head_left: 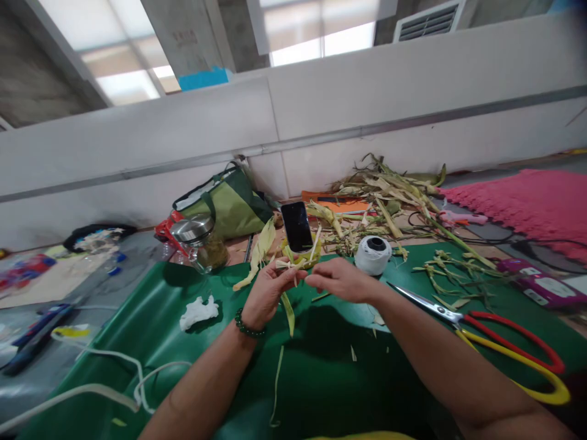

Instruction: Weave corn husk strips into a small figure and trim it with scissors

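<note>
Both arms are extended from the near edge and angled inward; the left forearm (202, 376) is slanted far and to the right, the right forearm (428, 351) far and to the left, and both are seen to be bare; at the middle, the left hand (267, 292) is turned with its thumb side up, its fingers bent and its thumb laid toward them in a pinch; the right hand (338, 279) is held with its back up, its fingers curled and directed leftward, just beside the left thumb.
</note>
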A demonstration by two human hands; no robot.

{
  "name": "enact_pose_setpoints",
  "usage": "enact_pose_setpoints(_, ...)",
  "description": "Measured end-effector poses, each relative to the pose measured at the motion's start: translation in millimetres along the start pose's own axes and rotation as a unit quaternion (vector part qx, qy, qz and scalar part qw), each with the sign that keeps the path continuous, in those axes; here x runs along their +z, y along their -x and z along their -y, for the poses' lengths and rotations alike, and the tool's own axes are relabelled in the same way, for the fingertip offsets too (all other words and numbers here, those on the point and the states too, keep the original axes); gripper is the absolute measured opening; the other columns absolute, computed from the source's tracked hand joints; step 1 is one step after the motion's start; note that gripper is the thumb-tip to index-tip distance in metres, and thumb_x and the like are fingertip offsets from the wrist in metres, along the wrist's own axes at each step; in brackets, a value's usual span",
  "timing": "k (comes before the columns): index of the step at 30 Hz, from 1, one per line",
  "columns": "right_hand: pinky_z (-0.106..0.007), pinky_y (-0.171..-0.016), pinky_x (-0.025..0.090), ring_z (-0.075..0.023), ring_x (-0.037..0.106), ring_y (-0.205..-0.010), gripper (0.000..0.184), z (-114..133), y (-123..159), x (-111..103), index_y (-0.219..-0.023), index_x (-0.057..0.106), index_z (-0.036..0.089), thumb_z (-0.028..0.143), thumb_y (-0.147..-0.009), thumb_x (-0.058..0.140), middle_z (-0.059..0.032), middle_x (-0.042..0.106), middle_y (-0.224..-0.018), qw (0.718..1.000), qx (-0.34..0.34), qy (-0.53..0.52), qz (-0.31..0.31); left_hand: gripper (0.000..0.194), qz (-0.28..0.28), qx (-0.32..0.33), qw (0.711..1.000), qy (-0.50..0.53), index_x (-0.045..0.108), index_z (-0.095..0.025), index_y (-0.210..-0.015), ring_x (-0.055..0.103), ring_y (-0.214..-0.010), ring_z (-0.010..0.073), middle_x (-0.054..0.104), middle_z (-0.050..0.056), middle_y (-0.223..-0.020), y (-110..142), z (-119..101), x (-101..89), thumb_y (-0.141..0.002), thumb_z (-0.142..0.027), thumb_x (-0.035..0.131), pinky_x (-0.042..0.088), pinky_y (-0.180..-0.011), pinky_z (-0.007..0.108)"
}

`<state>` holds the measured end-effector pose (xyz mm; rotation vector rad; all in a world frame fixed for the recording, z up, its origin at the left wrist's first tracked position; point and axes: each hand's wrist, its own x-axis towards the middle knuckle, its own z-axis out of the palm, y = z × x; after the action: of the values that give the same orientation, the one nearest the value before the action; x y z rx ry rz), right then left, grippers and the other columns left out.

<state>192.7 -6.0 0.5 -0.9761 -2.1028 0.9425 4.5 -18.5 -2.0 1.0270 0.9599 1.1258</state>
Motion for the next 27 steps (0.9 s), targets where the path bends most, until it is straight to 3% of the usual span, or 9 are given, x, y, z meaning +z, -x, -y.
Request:
enact_pose_setpoints(2,-0.020,-0.047,0.033,-0.0090,0.046,-0.050,0.034,4,-4,26,-0.064,0.059,0.015,0.044,-0.082,0.058,0.0026,0.052,-0.054,1.000,0.018,0.005,-0.018,0.036,-0.012,0.031,0.999,0.026,0.064,-0.014,-0.076,0.063,-0.062,0.0112,0.070,0.001,-0.070,1,2,3.6,-0.054,-0.034,0.084,0.050,-0.064,0.023)
enact_pose_setpoints(4,-0.020,-0.046,0.036,-0.0096,0.050,-0.050,0.035,5,-8,44,-0.065,0.060,0.015,0.044,-0.084,0.056,0.0021,0.053,-0.054,0.997,0.038,-0.066,-0.027,0.036,-0.012,0.046,0.998,0.044,0.064,-0.014,-0.078,0.058,-0.053,0.0093,0.068,-0.001,-0.067,2,4,7.1,-0.055,-0.034,0.084,0.047,-0.053,0.022)
enact_pose_setpoints(7,-0.020,-0.047,0.042,-0.0100,0.052,-0.049,0.041,3,-10,54,-0.062,0.061,0.014,0.045,-0.087,0.051,0.0005,0.056,-0.053,0.988,0.042,-0.148,-0.031,0.036,0.008,0.027,0.997,0.070,0.063,-0.014,-0.080,0.054,-0.044,0.0094,0.067,-0.001,-0.062,6,4,10.0,-0.057,-0.035,0.082,0.043,-0.043,0.022)
enact_pose_setpoints(11,-0.021,-0.049,0.042,-0.0099,0.052,-0.048,0.038,5,-7,54,-0.059,0.061,0.014,0.037,-0.087,0.050,0.0006,0.056,-0.051,0.988,0.036,-0.146,-0.033,0.036,-0.001,0.025,0.997,0.070,0.066,-0.013,-0.079,0.059,-0.051,0.0123,0.069,0.002,-0.063,7,2,9.1,-0.057,-0.036,0.082,0.046,-0.048,0.024)
enact_pose_setpoints(15,-0.020,-0.049,0.038,-0.0088,0.050,-0.047,0.037,15,-1,55,-0.053,0.056,0.015,0.026,-0.087,0.045,0.0016,0.054,-0.049,0.996,0.014,-0.087,-0.011,0.028,-0.045,0.067,0.996,0.023,0.069,-0.012,-0.060,0.066,-0.073,0.0170,0.070,0.006,-0.065,3,1,3.9,-0.057,-0.037,0.081,0.051,-0.072,0.028)
enact_pose_setpoints(19,-0.020,-0.050,0.035,-0.0088,0.049,-0.048,0.040,19,2,53,-0.054,0.053,0.016,0.028,-0.090,0.040,0.0018,0.053,-0.050,0.999,-0.017,-0.031,0.018,0.020,-0.078,0.099,0.992,-0.008,0.071,-0.015,-0.060,0.066,-0.089,0.0205,0.070,0.004,-0.061,-2,-5,-5.2,-0.060,-0.034,0.079,0.048,-0.088,0.032)
enact_pose_setpoints(21,-0.021,-0.050,0.032,-0.0090,0.046,-0.048,0.044,16,2,47,-0.054,0.051,0.016,0.035,-0.092,0.039,0.0017,0.052,-0.050,0.999,-0.026,0.024,0.003,0.019,-0.065,0.117,0.991,-0.031,0.072,-0.015,-0.063,0.065,-0.094,0.0215,0.071,0.005,-0.067,-3,-10,-9.7,-0.061,-0.033,0.079,0.048,-0.088,0.032)
enact_pose_setpoints(24,-0.022,-0.049,0.028,-0.0094,0.042,-0.048,0.049,8,-1,33,-0.052,0.046,0.017,0.047,-0.091,0.040,0.0020,0.048,-0.049,0.993,-0.020,0.086,-0.074,0.027,-0.016,0.103,0.992,-0.067,0.074,-0.014,-0.080,0.067,-0.089,0.0208,0.074,0.006,-0.086,0,-16,-12.7,-0.058,-0.028,0.081,0.051,-0.083,0.032)
enact_pose_setpoints(27,-0.022,-0.049,0.029,-0.0099,0.041,-0.050,0.050,2,-4,21,-0.054,0.045,0.018,0.053,-0.089,0.039,0.0025,0.045,-0.049,0.989,-0.013,0.058,-0.138,0.038,0.053,0.059,0.992,-0.093,0.072,-0.014,-0.092,0.068,-0.082,0.0196,0.073,0.006,-0.090,5,-16,-9.5,-0.058,-0.026,0.082,0.052,-0.080,0.031)
